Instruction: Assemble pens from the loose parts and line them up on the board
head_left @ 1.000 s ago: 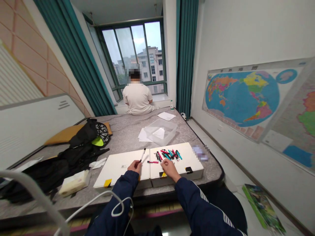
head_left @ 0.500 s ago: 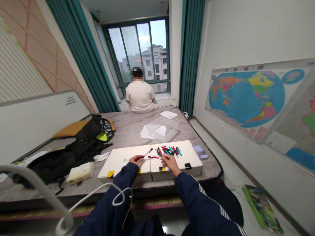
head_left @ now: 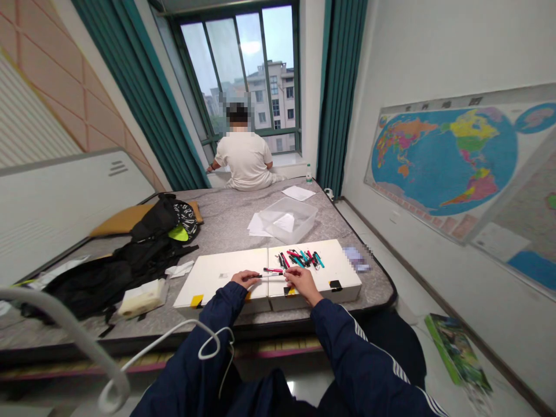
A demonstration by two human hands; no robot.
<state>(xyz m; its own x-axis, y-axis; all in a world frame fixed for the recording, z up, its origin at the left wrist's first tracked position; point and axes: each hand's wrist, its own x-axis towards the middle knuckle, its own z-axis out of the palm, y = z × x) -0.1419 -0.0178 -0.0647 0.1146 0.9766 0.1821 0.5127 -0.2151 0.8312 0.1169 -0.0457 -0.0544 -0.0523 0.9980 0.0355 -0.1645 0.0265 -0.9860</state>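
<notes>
**Fingers [head_left: 249, 278] pinch a slim pen [head_left: 271, 275] above white boards [head_left: 219, 272]**

The left hand [head_left: 244, 279] closes narrowly on one end of the pen. The right hand's fingertips [head_left: 288, 274] meet the other end, though whether they grip it cannot be told. The pen lies nearly level, its long axis running left to right across the seam between the two boards; which end is the tip cannot be told. No writing on it can be read.

Just above lies a pink pen [head_left: 273, 270], parallel to it, beside a heap of pens [head_left: 299, 259] in pink, teal and black. The right hand [head_left: 300, 282] is nearest these. The boards rest on a grey mattress [head_left: 226, 223], with a clear plastic bin [head_left: 288, 220] beyond. A world map [head_left: 443, 156] hangs on the right wall, its title too small to read.
</notes>
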